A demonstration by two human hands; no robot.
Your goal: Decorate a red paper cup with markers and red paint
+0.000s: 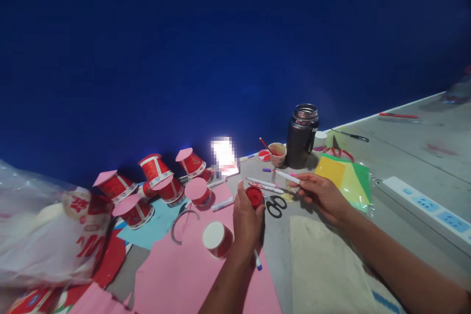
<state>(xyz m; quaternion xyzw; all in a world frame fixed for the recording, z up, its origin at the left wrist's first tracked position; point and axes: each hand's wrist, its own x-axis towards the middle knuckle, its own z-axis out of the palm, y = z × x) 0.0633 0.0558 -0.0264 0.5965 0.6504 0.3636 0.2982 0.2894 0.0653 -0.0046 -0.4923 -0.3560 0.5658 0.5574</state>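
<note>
My left hand [247, 218] is wrapped round a small red cup [254, 196], its open top facing up, above the edge of the pink paper [176, 279]. My right hand [319, 195] pinches a white marker [287, 177], whose tip points left. Between my hands, black-handled scissors [275, 206] lie on the grey table beside two white markers [263, 185]. A red cup with a white top [214, 235] stands on the pink paper, left of my left wrist. A blue-ended marker [258, 260] lies partly hidden by my left arm.
Several red cups [135, 212] with pink tops stand at left, by a plastic bag [81, 235]. Behind are a dark thermos [301, 140] and a paper cup with a brush [278, 157]. Coloured sheets [344, 179], cloth [324, 265] and a power strip [427, 206] lie at right.
</note>
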